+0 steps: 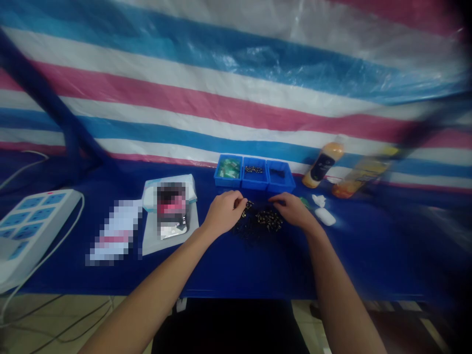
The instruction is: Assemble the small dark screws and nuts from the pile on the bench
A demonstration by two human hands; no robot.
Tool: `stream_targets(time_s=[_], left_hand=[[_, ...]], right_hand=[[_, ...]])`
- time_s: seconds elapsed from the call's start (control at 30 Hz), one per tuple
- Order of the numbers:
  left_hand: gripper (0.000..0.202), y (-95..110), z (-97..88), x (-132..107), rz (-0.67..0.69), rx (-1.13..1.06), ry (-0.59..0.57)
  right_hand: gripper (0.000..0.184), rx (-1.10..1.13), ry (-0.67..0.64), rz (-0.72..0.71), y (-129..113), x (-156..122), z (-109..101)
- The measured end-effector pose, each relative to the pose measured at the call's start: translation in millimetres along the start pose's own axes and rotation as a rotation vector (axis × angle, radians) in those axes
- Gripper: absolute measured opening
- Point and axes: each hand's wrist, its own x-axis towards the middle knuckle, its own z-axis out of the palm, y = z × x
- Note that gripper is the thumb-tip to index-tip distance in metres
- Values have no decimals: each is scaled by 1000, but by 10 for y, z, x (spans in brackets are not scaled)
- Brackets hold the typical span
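Viewing from the head camera, both forearms extend forward from the bottom edge and converge on the worktop (221, 275). The left hand (223, 213) lies back uppermost and angled inward, its fingers (238, 200) drawn together at a small metal fastener (248, 206); whether that piece is gripped cannot be confirmed. The right hand (291, 206) is turned inward, back uppermost, with its fingers (277, 199) extended and loosely open, holding nothing visible. A scattered pile of small dark fasteners (260, 223) lies on the worktop directly between and just below both hands.

A blue three-compartment tray (254, 173) stands beyond the hands, holding green items on the left, metal fasteners in the middle and dark pieces on the right. Two white pieces (323, 210) lie right of the right hand. Two blurred bottles (322, 164) stand further right. A white power strip (37, 231) sits at far left.
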Motion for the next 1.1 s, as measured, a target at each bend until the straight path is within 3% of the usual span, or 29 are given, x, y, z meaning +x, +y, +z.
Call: stream_targets(time_s=[0.2,0.43,0.53,0.67,0.8,0.9,1.1], left_hand=[[22,1,0,-1,-8,-5,5],[23,-4,2,0,-2,-14,6],[27,24,-22,2,18,-37,-11],[32,70,-42,-5,82,-54,-77],[35,59,-17,-12,132,-1,-108],[34,33,-1,-9,133,11,-95],[32,39,-9,-11,123,-26,-71]], right_hand=[[25,-15,-109,-126,121,7,2],[14,-23,-43,-79,53,36,18],[14,154,16,-22,-79,13,-7],[19,552,-68,-95,-357,-32,18],[23,760,-86,-129,-560,-53,99],[27,830,-65,-105,-602,-52,135],[36,682,-113,-40,-612,-65,149]])
